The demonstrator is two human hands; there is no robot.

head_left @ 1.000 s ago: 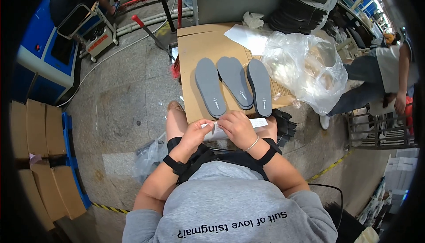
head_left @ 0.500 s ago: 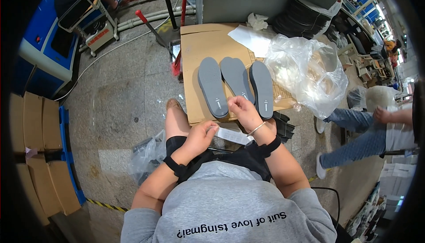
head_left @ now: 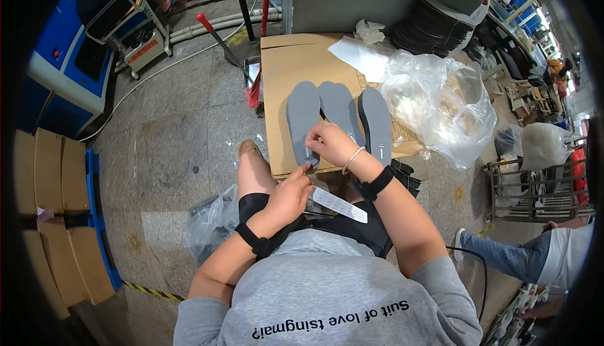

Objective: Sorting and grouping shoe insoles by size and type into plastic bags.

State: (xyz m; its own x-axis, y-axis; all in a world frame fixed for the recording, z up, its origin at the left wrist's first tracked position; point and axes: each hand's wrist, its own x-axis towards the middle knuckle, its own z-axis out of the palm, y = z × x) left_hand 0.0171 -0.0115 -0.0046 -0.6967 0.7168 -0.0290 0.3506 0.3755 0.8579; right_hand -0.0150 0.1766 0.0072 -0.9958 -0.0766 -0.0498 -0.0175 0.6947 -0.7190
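Grey insoles lie on a cardboard sheet (head_left: 283,62): a left one (head_left: 303,110), an overlapping middle group (head_left: 340,102) and a right stack (head_left: 375,116). A white printed strip (head_left: 340,205), seemingly of labels, trails from my left hand (head_left: 288,198), which is closed on its end. That hand's extended finger reaches the near end of the left insole. Just above the same end, my right hand (head_left: 333,144) is closed in a pinch. Whatever its fingertips hold is too small to make out. It partly covers the middle insoles.
Clear plastic bags (head_left: 437,107) lie right of the insoles, with a black coiled stack (head_left: 428,28) behind. Cardboard boxes (head_left: 60,220) stand at the left by a blue pallet (head_left: 94,201). A metal cart (head_left: 535,188) and a walking person (head_left: 509,251) are at the right.
My right hand has moved left to the left insole's near end. My left hand has risen to it, with the strip now slanting down. The person at right has moved nearer, uncovering the cart.
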